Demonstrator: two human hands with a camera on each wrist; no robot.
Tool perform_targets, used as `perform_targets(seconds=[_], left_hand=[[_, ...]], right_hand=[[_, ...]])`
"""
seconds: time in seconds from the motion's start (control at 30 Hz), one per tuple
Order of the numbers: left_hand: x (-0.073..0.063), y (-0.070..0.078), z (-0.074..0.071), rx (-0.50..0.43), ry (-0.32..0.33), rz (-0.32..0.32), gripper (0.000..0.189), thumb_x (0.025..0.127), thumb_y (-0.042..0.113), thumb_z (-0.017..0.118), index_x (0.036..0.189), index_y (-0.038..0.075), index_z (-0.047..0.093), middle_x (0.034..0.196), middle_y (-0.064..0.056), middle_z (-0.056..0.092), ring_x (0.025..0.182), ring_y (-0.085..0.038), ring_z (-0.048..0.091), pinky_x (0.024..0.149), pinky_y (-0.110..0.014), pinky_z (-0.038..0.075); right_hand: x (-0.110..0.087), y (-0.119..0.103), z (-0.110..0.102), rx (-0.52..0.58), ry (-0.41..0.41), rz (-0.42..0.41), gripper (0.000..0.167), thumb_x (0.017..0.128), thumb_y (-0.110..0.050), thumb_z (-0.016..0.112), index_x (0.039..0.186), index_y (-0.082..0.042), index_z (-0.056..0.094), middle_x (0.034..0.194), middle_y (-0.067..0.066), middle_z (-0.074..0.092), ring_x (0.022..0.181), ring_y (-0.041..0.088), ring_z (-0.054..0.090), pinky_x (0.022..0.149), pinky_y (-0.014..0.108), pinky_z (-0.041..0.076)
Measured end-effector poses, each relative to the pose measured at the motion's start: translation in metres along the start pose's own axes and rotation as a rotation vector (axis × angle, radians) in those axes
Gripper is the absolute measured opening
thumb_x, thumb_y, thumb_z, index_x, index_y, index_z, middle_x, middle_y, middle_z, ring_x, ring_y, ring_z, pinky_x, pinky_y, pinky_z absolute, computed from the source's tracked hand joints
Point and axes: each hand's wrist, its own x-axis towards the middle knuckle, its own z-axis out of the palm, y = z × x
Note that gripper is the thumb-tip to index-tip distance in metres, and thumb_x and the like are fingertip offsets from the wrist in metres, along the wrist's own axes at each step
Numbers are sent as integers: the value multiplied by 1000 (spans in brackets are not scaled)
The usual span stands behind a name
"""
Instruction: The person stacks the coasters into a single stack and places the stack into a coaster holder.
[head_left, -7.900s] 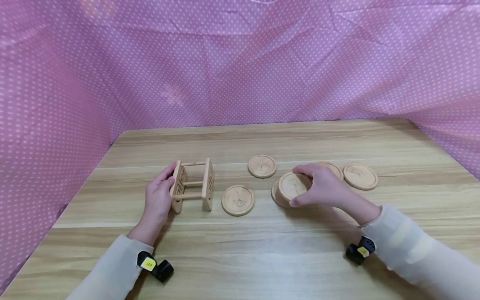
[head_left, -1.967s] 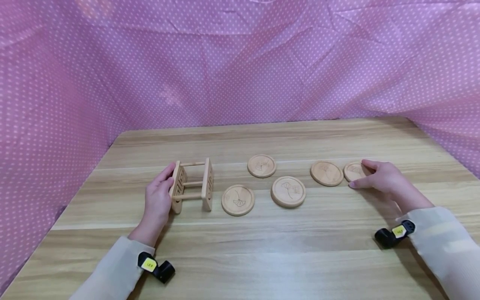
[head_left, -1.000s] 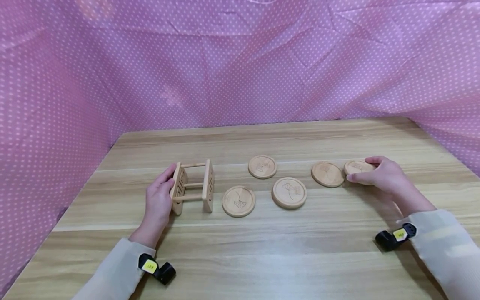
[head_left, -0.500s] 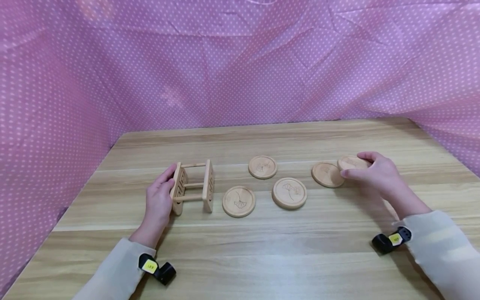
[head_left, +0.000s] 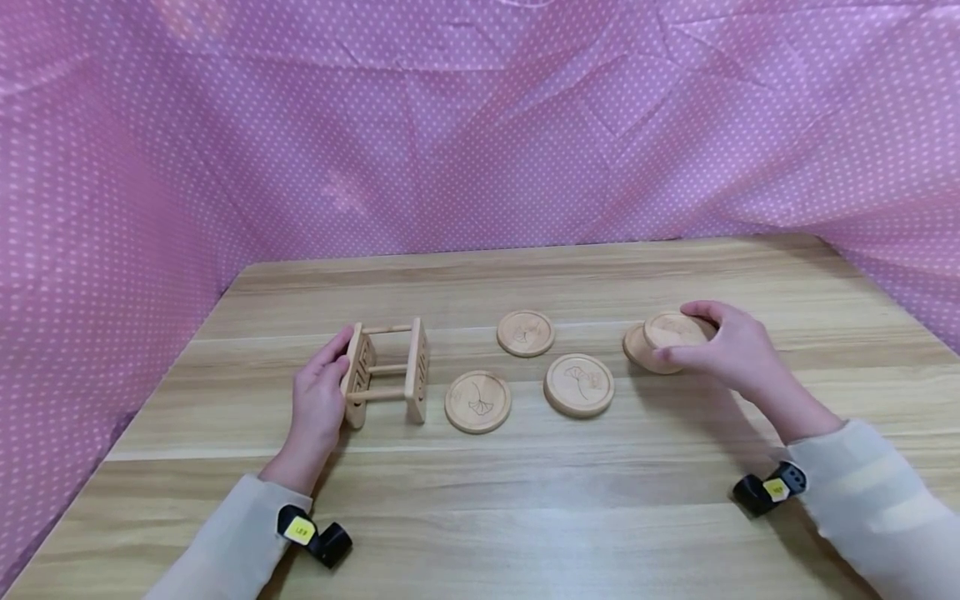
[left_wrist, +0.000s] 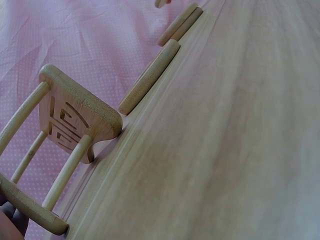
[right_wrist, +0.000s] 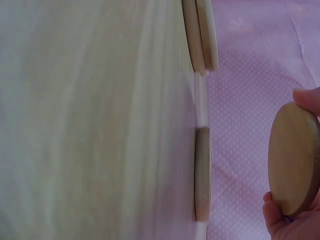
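My left hand point(head_left: 317, 404) grips the left side panel of a wooden coaster holder point(head_left: 417, 372), which stands on the table with dowels joining its two cut-out panels. Over at the right, my right hand point(head_left: 738, 354) pinches a round wooden coaster point(head_left: 670, 330) by its edges. In the right wrist view this coaster point(right_wrist: 290, 160) is tilted and off the table, apart from the coaster point(right_wrist: 202, 175) lying there. From the head view it partly covers that lower coaster point(head_left: 636, 350). Two stacked coasters point(head_left: 577, 385) lie in the middle, engraved with a leaf.
One coaster point(head_left: 477, 402) lies just right of the holder, and another coaster point(head_left: 525, 333) sits farther back. A pink dotted cloth point(head_left: 480, 150) hangs behind and beside the wooden table point(head_left: 480, 517).
Earlier, my right hand put a coaster onto the middle one, making the stack. Since then it has lifted the rightmost coaster and moved it left over its neighbour. The left hand has stayed put.
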Motion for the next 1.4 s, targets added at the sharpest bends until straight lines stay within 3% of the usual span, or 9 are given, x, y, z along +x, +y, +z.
perform_targets(seconds=[0.5, 1.0, 1.4], left_hand=[[0, -1, -1, 23, -9, -9, 43, 97, 2, 30, 139, 4, 39, 146, -5, 37, 135, -13, 29, 114, -29, 23], [-2, -2, -1, 67, 2, -17, 43, 98, 7, 34, 140, 10, 41, 145, 0, 38, 133, -12, 33, 111, -29, 28], [-2, -2, -1, 117, 26, 6, 41, 96, 9, 40, 137, 10, 45, 140, -4, 44, 128, -14, 41, 107, -31, 35]], right_hand=[[-6, -20, 18, 16, -70, -58, 81, 63, -41, 83, 127, -3, 51, 130, 21, 51, 122, 37, 41, 103, 56, 30], [-7, -26, 31, 79, -117, -95, 81, 61, -38, 84, 127, -3, 52, 128, 17, 54, 119, 30, 45, 103, 48, 34], [-7, -32, 42, 16, -167, -181, 81, 62, -37, 84, 127, 0, 53, 128, 22, 53, 117, 35, 47, 99, 51, 38]])
